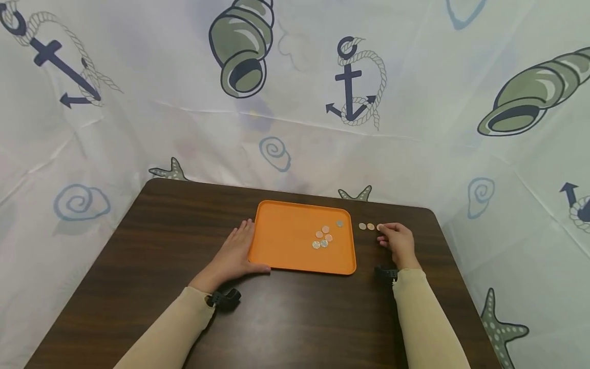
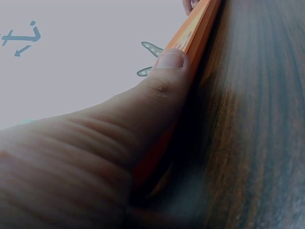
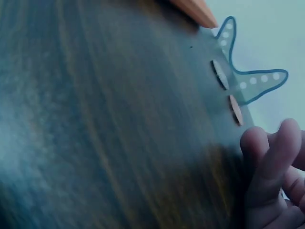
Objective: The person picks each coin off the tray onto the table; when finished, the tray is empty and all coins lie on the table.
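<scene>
Pinching a coin, R hand is nearer: two more coins just to its L, tray beyond; L hand spread against tray's opp. edge.

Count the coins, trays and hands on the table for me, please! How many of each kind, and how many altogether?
Coins: 9 (6 in the tray, 2 lying on the table, 1 pinched by the right hand)
Orange tray: 1
Hands: 2 (the right hand and the left hand)
Total: 12
</scene>
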Demonstrator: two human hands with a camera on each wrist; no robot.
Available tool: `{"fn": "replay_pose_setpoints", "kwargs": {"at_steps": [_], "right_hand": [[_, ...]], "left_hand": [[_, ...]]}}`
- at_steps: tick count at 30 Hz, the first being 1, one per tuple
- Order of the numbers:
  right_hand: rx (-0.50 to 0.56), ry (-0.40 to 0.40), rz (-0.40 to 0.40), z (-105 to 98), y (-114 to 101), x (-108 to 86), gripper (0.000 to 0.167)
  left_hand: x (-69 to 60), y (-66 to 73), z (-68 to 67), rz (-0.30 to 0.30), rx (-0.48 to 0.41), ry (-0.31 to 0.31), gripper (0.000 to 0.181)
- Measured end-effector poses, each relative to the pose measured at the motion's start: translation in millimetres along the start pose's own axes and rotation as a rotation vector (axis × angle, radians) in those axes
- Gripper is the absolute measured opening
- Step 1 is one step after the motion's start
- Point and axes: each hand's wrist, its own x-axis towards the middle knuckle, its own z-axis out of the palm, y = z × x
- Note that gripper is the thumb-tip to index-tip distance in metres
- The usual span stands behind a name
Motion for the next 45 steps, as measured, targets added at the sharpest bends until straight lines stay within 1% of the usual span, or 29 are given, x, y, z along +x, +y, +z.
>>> {"fn": "replay_pose_setpoints", "kwargs": {"at_steps": [3,7,10,15,17,22,26,31,36,38,42,45], "right_hand": [[-0.017,0.000,-0.027,3.2,-2.1,0.6,0.033],[-0.031,-0.004,-0.041,6.5,-4.3,-0.6,0.031],[-0.035,0.008,-0.043,7.1,-2.7,-0.3,0.029],[-0.066,0.044,-0.081,7.2,1.0,2.0,0.026],[-0.073,0.050,-0.090,7.5,1.9,3.0,0.026],[-0.091,0.031,-0.084,9.5,2.7,3.1,0.026],[-0.107,0.043,-0.080,11.1,2.8,2.6,0.028],[-0.083,0.060,-0.066,11.8,4.6,2.0,0.030],[-0.060,0.057,-0.052,9.1,8.5,1.8,0.032],[-0.054,0.051,-0.047,8.5,7.0,1.2,0.034],[-0.008,0.039,-0.033,7.2,2.0,-0.6,0.036],[0.038,0.027,-0.001,2.9,2.2,-2.9,0.040]], "left_hand": [[-0.2,-0.2,-2.1,-0.001,-0.004,0.005,0.147],[-0.8,-2.1,-2.4,-0.007,0.002,0.009,0.147],[-0.7,-2.5,-1.8,-0.005,0.004,0.006,0.147],[1.8,-1.7,-1.7,0.009,-0.002,0.009,0.146],[2.1,-1.9,-1.7,0.005,-0.007,0.008,0.146],[-0.5,-3.7,-1.4,-0.012,-0.004,0.001,0.148],[-1.4,-3.9,-1.7,-0.013,-0.015,0.002,0.147],[-0.3,-4.7,0.4,-0.017,-0.022,-0.002,0.147],[0.6,-4.7,3.2,-0.016,-0.019,-0.011,0.149],[0.8,-3.9,2.0,-0.011,-0.014,-0.011,0.149],[1.0,-1.5,-1.3,-0.009,-0.007,-0.007,0.148],[0.7,0.2,-1.1,-0.007,-0.016,-0.008,0.148]]}}
